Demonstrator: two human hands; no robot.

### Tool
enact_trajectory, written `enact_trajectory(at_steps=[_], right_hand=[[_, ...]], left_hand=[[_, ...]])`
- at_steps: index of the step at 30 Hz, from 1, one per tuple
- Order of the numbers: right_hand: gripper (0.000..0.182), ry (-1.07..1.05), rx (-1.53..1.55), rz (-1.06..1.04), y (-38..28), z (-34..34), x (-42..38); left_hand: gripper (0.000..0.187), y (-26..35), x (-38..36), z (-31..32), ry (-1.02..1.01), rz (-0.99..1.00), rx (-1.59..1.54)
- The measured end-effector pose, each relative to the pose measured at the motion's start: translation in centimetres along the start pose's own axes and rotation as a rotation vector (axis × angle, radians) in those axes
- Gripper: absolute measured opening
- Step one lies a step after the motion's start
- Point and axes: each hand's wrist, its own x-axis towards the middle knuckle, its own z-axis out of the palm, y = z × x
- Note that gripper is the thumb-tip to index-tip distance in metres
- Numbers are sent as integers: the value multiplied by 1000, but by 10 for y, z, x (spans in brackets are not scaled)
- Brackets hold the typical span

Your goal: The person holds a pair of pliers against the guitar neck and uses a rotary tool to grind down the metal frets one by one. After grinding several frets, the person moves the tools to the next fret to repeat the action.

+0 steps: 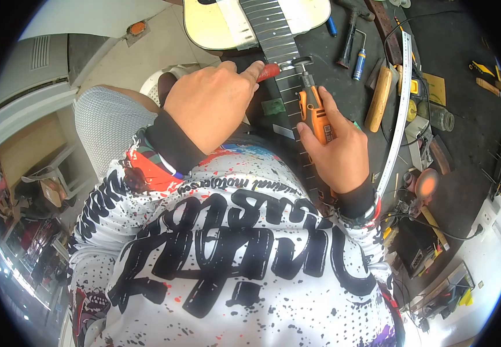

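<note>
A guitar neck (pixel 288 87) with metal frets runs from the cream guitar body (pixel 221 26) down toward my shirt. In my right hand (pixel 343 151) is an orange rotary tool (pixel 319 118), its dark round wheel (pixel 302 60) right over the fretboard's edge. My left hand (pixel 213 101) reaches in from the other side, fingers closed on a red-handled tool (pixel 268 72). A shiny metal end extends from that red handle across the fretboard, close to the wheel. The undersides of my left fingers are hidden.
On the dark bench to the right lie a hammer (pixel 349 37), a blue-handled tool (pixel 360 65), a wooden handle (pixel 379 99) and a long white ruler (pixel 398 115). A glass jar (pixel 441 118) and cables lie farther right. A green piece (pixel 273 106) sits beside the neck.
</note>
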Motion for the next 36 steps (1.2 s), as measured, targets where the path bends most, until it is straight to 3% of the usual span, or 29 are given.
enact_trajectory(at_steps=[9,12,21,36], right_hand=[[71,29,17,-26,-1,-3,1],[71,-90,-24,5,-7,-7,1],[72,35,17,-24,0,0,2],[73,-15,21,-41,-3,-4,-1]], left_hand=[[39,0,0,0,-7,-18,-19],[39,1,1,1,3,-21,-29],[39,1,0,2,20,-23,-41],[38,3,2,3,20,-8,-18]])
